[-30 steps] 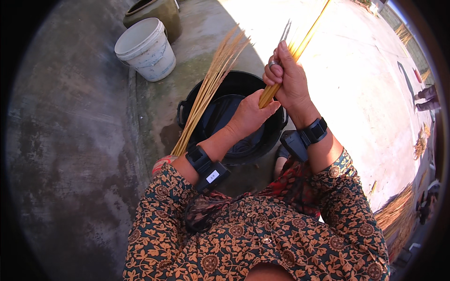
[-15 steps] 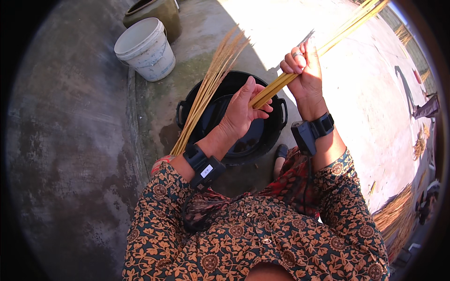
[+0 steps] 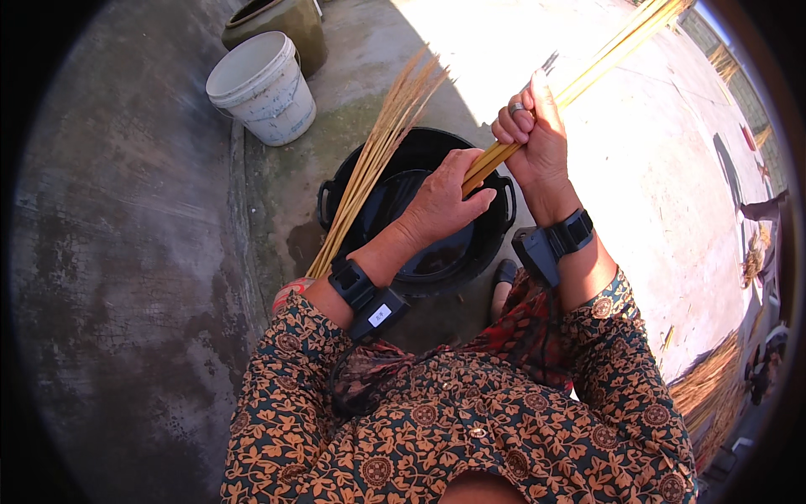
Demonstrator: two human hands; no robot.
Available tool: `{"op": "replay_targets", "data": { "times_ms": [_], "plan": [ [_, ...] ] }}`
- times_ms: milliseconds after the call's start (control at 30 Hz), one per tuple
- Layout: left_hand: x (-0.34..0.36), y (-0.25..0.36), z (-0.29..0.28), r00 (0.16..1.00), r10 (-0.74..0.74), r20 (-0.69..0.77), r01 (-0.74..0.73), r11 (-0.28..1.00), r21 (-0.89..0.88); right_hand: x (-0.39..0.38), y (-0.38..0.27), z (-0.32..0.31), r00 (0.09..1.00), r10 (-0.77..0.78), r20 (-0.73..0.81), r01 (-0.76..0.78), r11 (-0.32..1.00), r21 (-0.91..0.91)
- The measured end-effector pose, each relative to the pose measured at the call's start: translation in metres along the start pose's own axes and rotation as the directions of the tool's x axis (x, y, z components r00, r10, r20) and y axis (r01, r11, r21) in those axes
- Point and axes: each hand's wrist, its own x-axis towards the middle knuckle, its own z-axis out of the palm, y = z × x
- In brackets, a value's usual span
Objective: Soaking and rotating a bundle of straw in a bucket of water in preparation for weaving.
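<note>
A bundle of yellow straw stalks (image 3: 617,57) slants from the upper right down to my hands, above a black tub. My right hand (image 3: 536,134), wearing a ring, is closed around the bundle. Just past its fingers a small dark pointed tip (image 3: 550,60) sticks out; whether I hold it is unclear. Lower down, my left hand (image 3: 443,195) is closed over the bundle's thick ends, its back turned up and its thumb below. A second bunch of stalks with feathery heads (image 3: 378,151) leans across the tub's left side, touched by neither hand.
The black two-handled tub (image 3: 334,202) has dark liquid or a wet bottom. Beyond it at the left stand a white bucket (image 3: 269,97) and a brown-green jar (image 3: 294,34). More straw (image 3: 709,382) lies at the right on the sunlit floor. A shoe (image 3: 505,273) is beside the tub.
My left hand has turned from palm up, thumb raised, to back up over the stalk ends. My right hand has shifted slightly left and down with the bundle.
</note>
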Motion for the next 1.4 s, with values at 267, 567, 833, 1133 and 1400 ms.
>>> {"op": "replay_targets", "data": {
  "times_ms": [267, 567, 833, 1133, 1400],
  "plan": [
    [0.005, 0.004, -0.003, 0.975, -0.145, 0.17, 0.185, 0.949, -0.254, -0.008, 0.008, 0.012, 0.991, 0.082, -0.106, -0.084, 0.996, -0.015],
    [0.005, 0.004, -0.042, 0.608, -0.292, 0.739, 0.669, 0.69, -0.278, 0.019, -0.05, -0.045, 0.997, -0.059, -0.046, 0.07, 0.956, 0.283],
    [0.004, -0.018, -0.052, 0.86, -0.305, 0.409, 0.19, 0.936, 0.297, 0.025, -0.05, -0.075, 0.971, -0.112, -0.21, 0.169, 0.945, 0.281],
    [-0.01, -0.013, -0.013, 0.99, -0.11, 0.093, 0.059, 0.899, 0.434, 0.023, -0.033, -0.034, 0.909, -0.167, -0.381, 0.213, 0.974, 0.081],
    [-0.002, 0.004, -0.04, 0.538, -0.286, 0.793, 0.772, 0.545, -0.327, 0.02, -0.053, -0.047, 0.993, -0.112, -0.045, 0.121, 0.934, 0.337]
  ]
}}
